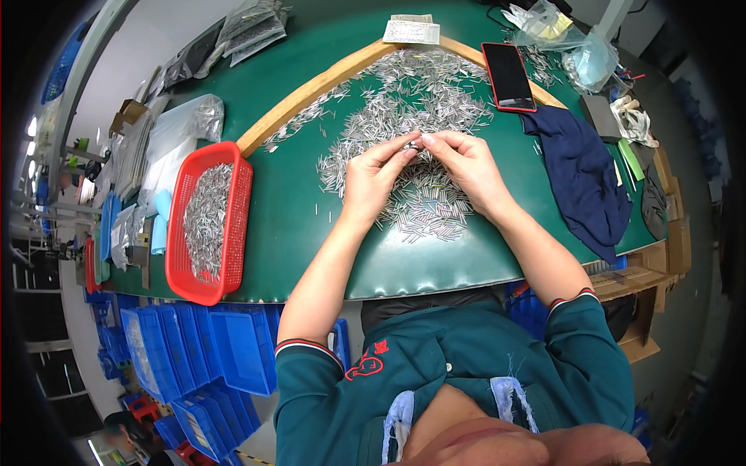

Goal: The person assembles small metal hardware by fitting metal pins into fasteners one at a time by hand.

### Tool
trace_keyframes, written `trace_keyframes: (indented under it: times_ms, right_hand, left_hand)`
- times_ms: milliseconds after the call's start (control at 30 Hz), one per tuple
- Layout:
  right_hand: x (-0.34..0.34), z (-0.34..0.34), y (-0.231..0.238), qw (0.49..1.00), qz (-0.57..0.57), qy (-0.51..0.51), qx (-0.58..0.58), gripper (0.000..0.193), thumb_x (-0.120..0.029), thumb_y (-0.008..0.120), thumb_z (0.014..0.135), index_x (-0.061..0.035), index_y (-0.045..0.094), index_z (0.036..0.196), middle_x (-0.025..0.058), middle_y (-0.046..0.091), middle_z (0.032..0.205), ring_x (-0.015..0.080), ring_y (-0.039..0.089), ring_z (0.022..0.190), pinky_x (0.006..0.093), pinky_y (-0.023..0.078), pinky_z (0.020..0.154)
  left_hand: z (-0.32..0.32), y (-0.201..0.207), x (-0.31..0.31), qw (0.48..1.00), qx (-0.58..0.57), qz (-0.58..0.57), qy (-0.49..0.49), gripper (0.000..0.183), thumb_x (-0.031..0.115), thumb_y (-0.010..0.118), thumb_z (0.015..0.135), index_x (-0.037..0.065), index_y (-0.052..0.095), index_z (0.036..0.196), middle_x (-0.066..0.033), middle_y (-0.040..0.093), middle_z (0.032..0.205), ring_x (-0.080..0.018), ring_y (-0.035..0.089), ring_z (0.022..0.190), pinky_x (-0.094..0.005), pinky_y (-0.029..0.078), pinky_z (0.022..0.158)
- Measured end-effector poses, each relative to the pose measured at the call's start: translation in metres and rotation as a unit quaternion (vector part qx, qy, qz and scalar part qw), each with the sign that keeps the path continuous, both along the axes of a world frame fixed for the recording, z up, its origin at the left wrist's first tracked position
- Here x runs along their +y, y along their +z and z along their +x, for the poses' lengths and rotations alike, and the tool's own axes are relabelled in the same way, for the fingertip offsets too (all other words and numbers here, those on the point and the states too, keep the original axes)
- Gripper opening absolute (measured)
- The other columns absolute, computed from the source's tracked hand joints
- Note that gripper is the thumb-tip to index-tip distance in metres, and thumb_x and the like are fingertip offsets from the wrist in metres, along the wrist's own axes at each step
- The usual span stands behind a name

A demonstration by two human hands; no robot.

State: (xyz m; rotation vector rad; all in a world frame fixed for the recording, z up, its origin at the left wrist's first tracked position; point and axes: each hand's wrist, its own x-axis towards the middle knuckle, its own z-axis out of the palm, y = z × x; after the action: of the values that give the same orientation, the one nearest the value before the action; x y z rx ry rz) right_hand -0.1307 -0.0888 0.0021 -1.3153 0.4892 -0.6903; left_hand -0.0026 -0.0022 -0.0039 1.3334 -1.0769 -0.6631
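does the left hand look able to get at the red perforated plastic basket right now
Probably yes: flat green tabletop lies between the left hand and the red perforated plastic basket, though that hand seems occupied pinching small silvery metal pieces.

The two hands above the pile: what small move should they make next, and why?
Perhaps the right hand should open slightly, leaving the metal bit with the left hand. Both hands seem to pinch it above the pile, while the red basket, holding similar pins, stands on the left side, so a handover looks sensible.
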Motion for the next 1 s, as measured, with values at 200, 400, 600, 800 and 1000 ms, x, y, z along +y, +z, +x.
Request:
trace_keyframes:
  times_ms: [200,400,600,800,1000]
  right_hand:
    - [0.001,-0.003,0.008,1.000,0.026,0.010,-0.001,0.023,-0.018,0.053,0.087,0.0022,0.062,0.094,0.0046,0.063,0.085,0.0065,0.055,0.080,0.0200,0.042,0.074]
    - [0.001,-0.002,0.005,1.000,0.001,-0.001,-0.012,0.021,-0.016,0.053,0.087,0.0024,0.062,0.093,0.0047,0.063,0.085,0.0065,0.056,0.080,0.0199,0.043,0.074]
    - [-0.001,-0.001,-0.001,0.999,-0.031,-0.003,-0.037,0.020,-0.015,0.054,0.086,0.0024,0.062,0.092,0.0041,0.063,0.084,0.0060,0.055,0.080,0.0196,0.043,0.073]
    - [-0.001,0.001,-0.007,0.997,-0.078,-0.006,0.008,0.019,-0.017,0.061,0.082,0.0006,0.063,0.089,0.0017,0.062,0.079,0.0039,0.053,0.076,0.0188,0.042,0.067]
    - [-0.001,0.003,-0.002,1.000,0.007,-0.016,-0.002,0.021,-0.019,0.063,0.080,0.0014,0.062,0.086,-0.0011,0.057,0.072,0.0040,0.050,0.064,0.0179,0.041,0.060]
  left_hand:
    - [-0.003,0.006,-0.001,0.988,0.147,0.015,-0.032,0.027,0.004,0.055,0.083,0.000,0.057,0.109,-0.0108,0.062,0.099,-0.0136,0.060,0.084,-0.0237,0.048,0.077]
    - [-0.004,0.008,-0.001,0.984,0.176,0.021,-0.034,0.028,0.005,0.055,0.083,0.000,0.056,0.111,-0.0104,0.062,0.098,-0.0131,0.060,0.084,-0.0237,0.047,0.079]
    - [-0.004,0.008,0.000,0.983,0.178,0.020,-0.037,0.028,0.005,0.055,0.084,0.000,0.056,0.111,-0.0100,0.062,0.099,-0.0129,0.060,0.084,-0.0235,0.047,0.079]
    - [-0.004,0.004,0.000,0.993,0.119,0.010,-0.012,0.025,0.006,0.056,0.083,0.002,0.059,0.107,-0.0087,0.062,0.100,-0.0130,0.060,0.085,-0.0236,0.047,0.078]
    - [-0.004,-0.001,0.000,0.994,-0.104,-0.017,0.011,0.025,0.007,0.057,0.082,0.005,0.060,0.106,-0.0096,0.063,0.097,-0.0138,0.061,0.085,-0.0239,0.047,0.076]
